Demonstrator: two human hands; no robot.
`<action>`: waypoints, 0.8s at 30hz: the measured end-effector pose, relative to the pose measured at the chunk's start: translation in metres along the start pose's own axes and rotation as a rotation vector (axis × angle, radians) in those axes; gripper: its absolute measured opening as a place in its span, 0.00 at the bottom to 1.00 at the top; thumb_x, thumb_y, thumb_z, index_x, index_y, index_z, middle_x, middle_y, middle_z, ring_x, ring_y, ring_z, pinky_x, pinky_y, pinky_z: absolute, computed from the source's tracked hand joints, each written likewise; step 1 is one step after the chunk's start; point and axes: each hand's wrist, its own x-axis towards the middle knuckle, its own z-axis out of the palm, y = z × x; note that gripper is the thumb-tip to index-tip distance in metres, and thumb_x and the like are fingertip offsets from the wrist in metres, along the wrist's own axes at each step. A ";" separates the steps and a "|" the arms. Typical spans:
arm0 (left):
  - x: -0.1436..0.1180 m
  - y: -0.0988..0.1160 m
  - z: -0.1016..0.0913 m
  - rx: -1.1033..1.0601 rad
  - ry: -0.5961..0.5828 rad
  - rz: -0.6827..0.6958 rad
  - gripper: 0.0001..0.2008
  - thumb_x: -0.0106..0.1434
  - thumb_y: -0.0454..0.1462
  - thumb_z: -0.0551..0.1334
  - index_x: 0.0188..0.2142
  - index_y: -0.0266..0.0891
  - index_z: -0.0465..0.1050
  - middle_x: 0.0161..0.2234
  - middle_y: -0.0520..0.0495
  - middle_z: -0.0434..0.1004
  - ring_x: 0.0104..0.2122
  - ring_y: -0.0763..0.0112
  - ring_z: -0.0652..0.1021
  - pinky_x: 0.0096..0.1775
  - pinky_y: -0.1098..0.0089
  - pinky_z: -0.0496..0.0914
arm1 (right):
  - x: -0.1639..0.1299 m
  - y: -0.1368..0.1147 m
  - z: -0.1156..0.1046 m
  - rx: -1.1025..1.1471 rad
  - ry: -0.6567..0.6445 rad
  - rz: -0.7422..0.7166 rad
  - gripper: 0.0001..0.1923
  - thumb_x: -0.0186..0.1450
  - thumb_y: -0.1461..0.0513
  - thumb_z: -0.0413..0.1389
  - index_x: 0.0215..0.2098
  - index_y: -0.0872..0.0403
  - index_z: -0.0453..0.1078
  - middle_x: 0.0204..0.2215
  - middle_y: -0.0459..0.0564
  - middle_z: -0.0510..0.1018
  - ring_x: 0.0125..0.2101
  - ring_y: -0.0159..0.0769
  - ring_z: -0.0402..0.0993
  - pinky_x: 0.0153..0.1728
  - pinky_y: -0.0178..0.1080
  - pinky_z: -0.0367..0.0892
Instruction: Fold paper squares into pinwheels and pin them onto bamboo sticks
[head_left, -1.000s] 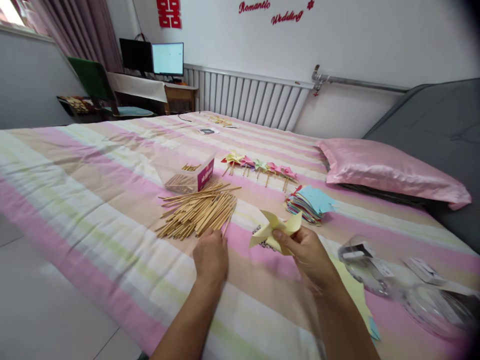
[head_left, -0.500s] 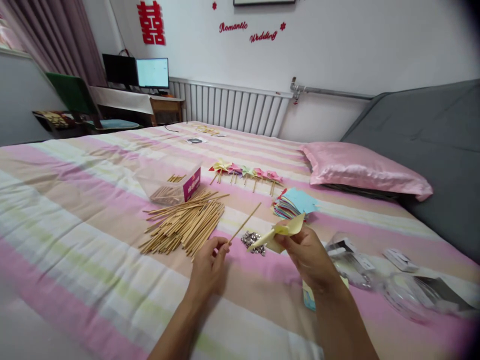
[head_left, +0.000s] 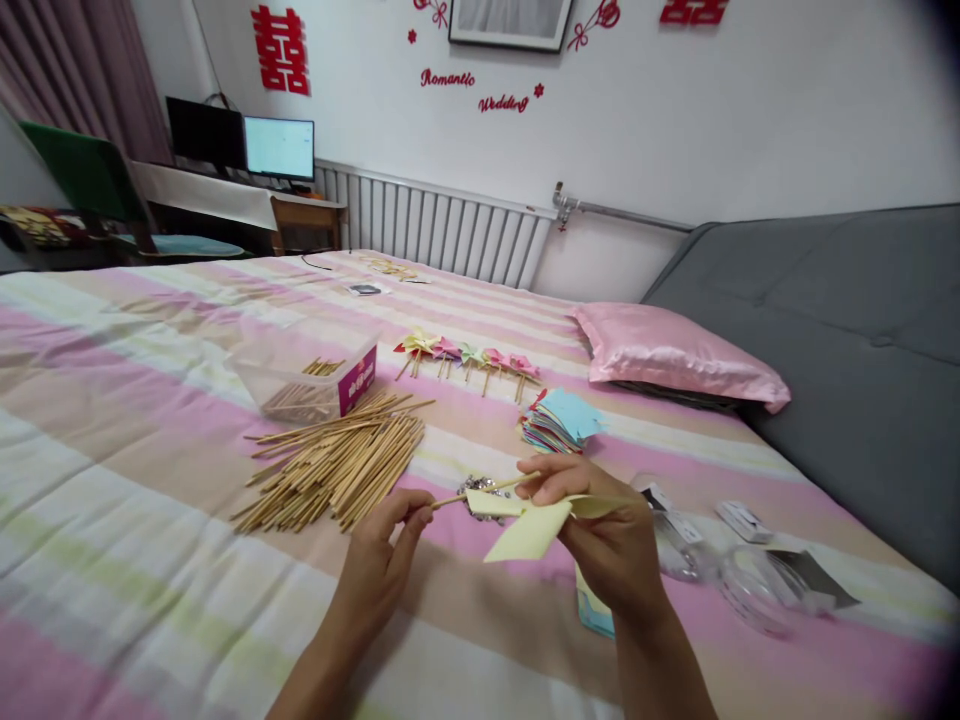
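Between thumb and fingers, my left hand [head_left: 386,540] pinches one end of a thin wooden stick [head_left: 448,501]. The stick points right, and its far end reaches the fingers of my right hand [head_left: 600,535]. That hand is closed on a pale yellow paper pinwheel [head_left: 534,530], whose folded blades spread out to the left and right. Whether the stick touches the pinwheel's centre is hidden by my fingers. Behind the stick lies a small heap of silvery metal fasteners [head_left: 480,490], partly covered. A large pile of wooden sticks [head_left: 345,460] lies left of my hands.
A clear plastic box [head_left: 300,395] with sticks stands behind the pile. Finished pinwheels [head_left: 471,356] lie in a row farther back, near a stack of coloured paper [head_left: 562,420]. Clear packaging [head_left: 757,590] lies at right, a pink pillow [head_left: 675,350] beyond. Everything rests on a striped bedspread [head_left: 150,480].
The stick has tilted down toward level, and its far end has met my right hand. The pinwheel has turned, its blades now facing me more. The camera view has shifted right and up.
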 end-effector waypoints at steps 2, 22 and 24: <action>0.000 -0.002 -0.002 -0.010 0.003 0.018 0.09 0.64 0.40 0.54 0.32 0.40 0.70 0.28 0.50 0.73 0.30 0.70 0.72 0.33 0.71 0.65 | -0.001 0.000 0.003 -0.049 0.016 -0.081 0.06 0.60 0.67 0.59 0.33 0.49 0.74 0.35 0.50 0.79 0.40 0.41 0.76 0.39 0.43 0.72; 0.000 -0.004 -0.007 -0.024 0.005 0.029 0.08 0.65 0.39 0.55 0.32 0.40 0.70 0.28 0.52 0.71 0.29 0.71 0.71 0.33 0.72 0.63 | -0.003 0.004 0.008 -0.205 0.047 -0.268 0.13 0.57 0.73 0.59 0.36 0.51 0.73 0.39 0.48 0.79 0.40 0.35 0.77 0.41 0.36 0.72; 0.000 -0.004 -0.007 -0.022 0.003 0.031 0.08 0.65 0.39 0.55 0.32 0.40 0.70 0.28 0.52 0.71 0.30 0.71 0.71 0.33 0.73 0.63 | -0.003 0.003 0.008 -0.216 0.046 -0.274 0.13 0.56 0.73 0.59 0.36 0.51 0.73 0.38 0.48 0.79 0.40 0.35 0.77 0.41 0.36 0.71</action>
